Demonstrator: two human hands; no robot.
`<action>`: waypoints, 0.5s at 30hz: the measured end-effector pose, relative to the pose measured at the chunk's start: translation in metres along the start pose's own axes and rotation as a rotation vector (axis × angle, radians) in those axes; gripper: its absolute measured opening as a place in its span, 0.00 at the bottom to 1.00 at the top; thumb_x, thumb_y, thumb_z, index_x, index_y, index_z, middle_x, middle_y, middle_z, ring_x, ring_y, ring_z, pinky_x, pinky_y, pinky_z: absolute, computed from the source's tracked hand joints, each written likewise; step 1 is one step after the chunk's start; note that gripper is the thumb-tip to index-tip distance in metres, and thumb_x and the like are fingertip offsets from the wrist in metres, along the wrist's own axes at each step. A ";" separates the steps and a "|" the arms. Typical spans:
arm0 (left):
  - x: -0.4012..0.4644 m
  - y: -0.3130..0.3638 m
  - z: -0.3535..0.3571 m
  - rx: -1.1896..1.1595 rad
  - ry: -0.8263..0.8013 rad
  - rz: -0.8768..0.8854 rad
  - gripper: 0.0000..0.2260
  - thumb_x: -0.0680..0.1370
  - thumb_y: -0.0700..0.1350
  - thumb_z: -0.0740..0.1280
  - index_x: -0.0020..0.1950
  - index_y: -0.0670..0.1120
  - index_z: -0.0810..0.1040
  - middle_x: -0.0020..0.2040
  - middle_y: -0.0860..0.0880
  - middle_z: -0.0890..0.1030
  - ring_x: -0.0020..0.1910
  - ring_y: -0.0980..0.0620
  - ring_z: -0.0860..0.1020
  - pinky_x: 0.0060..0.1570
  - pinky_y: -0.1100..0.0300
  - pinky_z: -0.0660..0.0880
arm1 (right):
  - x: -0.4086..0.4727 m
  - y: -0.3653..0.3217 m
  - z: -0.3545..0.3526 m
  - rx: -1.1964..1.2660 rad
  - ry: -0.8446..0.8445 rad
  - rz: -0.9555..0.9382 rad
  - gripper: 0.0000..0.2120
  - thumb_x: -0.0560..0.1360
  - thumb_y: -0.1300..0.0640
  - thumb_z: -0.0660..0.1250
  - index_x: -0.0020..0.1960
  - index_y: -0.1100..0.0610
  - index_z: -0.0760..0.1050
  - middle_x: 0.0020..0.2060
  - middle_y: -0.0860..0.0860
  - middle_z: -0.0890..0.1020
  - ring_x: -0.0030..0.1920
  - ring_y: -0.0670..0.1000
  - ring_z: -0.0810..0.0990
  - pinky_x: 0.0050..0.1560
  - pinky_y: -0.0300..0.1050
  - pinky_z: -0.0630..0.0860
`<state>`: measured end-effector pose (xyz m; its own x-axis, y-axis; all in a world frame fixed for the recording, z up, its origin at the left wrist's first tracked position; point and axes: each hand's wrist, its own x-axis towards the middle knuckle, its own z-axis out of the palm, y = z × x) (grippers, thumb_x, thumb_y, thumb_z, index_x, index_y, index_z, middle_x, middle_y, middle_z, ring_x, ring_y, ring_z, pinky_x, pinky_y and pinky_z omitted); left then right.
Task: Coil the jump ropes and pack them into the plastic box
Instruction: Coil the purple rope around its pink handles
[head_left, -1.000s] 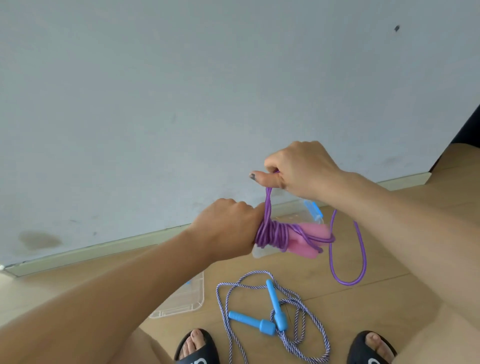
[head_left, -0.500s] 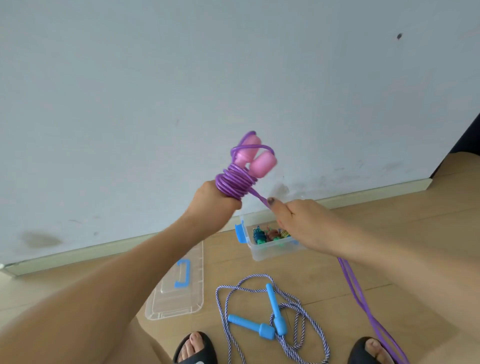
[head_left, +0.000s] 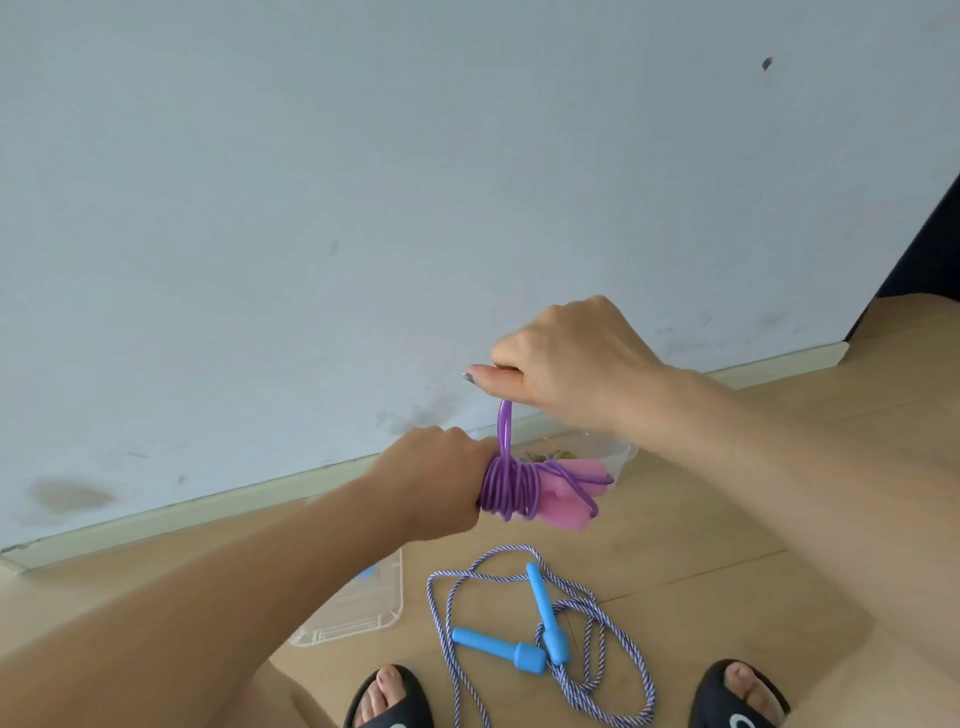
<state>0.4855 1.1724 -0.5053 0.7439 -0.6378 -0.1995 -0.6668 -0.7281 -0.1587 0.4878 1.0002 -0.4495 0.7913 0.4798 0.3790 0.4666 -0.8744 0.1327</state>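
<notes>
Left hand (head_left: 434, 480) grips my pink handles (head_left: 571, 491) as a core; right hand (head_left: 563, 366), at twelve o'clock, pinches the purple rope (head_left: 506, 483) taut for tight wraps; plastic box (head_left: 621, 453) behind; blue rope (head_left: 540, 639) at six

Purple rope (head_left: 506, 488), pink handles (head_left: 571, 493); striped rope (head_left: 597, 670), blue handles (head_left: 498, 647).

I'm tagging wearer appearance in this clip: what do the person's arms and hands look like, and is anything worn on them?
Both forearms are bare with no sleeves in view. The left hand and right hand wear no gloves, rings or watch that show. The right thumbnail carries greyish polish.
</notes>
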 end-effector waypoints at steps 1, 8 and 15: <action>-0.002 0.004 -0.003 -0.001 0.038 0.038 0.07 0.75 0.44 0.61 0.48 0.51 0.63 0.35 0.50 0.68 0.36 0.44 0.70 0.38 0.57 0.68 | 0.002 0.011 0.008 0.037 -0.057 0.044 0.28 0.82 0.39 0.54 0.30 0.56 0.58 0.23 0.50 0.61 0.28 0.56 0.62 0.29 0.45 0.54; -0.011 -0.002 -0.004 -0.508 0.339 0.041 0.11 0.70 0.46 0.62 0.52 0.53 0.74 0.34 0.52 0.76 0.33 0.46 0.69 0.35 0.55 0.72 | -0.025 0.022 0.042 0.666 -0.385 0.379 0.29 0.70 0.33 0.61 0.35 0.60 0.67 0.32 0.49 0.74 0.35 0.46 0.76 0.39 0.43 0.71; 0.002 -0.030 -0.014 -1.017 0.371 -0.435 0.12 0.73 0.35 0.69 0.32 0.48 0.73 0.26 0.53 0.69 0.27 0.54 0.63 0.26 0.65 0.63 | -0.042 0.002 0.053 0.701 -0.298 0.515 0.25 0.84 0.46 0.46 0.31 0.53 0.61 0.26 0.53 0.69 0.30 0.57 0.68 0.43 0.54 0.74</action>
<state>0.5077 1.1889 -0.4876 0.9804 -0.1969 0.0028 -0.1350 -0.6616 0.7376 0.4766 0.9818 -0.5137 0.9915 0.1270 -0.0268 0.0845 -0.7884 -0.6094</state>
